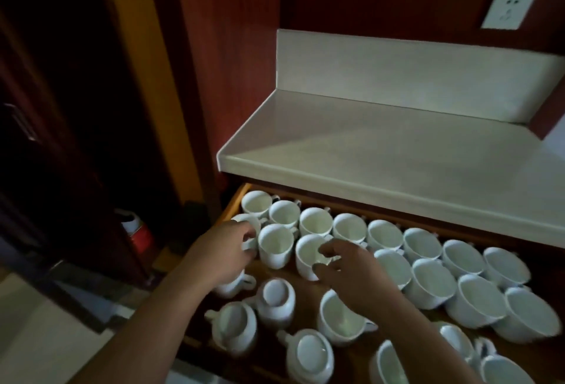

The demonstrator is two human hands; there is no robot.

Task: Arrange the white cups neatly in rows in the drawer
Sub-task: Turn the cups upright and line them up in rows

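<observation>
An open wooden drawer (pixel 234 201) holds many white cups. Upright cups stand in two rows along the back, from a cup at the far left (pixel 256 203) to large cups at the right (pixel 506 263). Nearer the front, several cups lie tipped or upside down, such as one (pixel 276 296) and another (pixel 310 353). My left hand (pixel 227 249) grips a cup (pixel 248 221) at the left end of the second row. My right hand (pixel 348 267) closes its fingers over the rim of an upright cup (pixel 307 253) in that row.
A white countertop (pixel 382 151) with a low backsplash overhangs the drawer's back. A wall socket (pixel 507 9) sits on the red wood panel above. Left of the drawer is dark cabinetry, with a red and white container (pixel 137 230) on the floor.
</observation>
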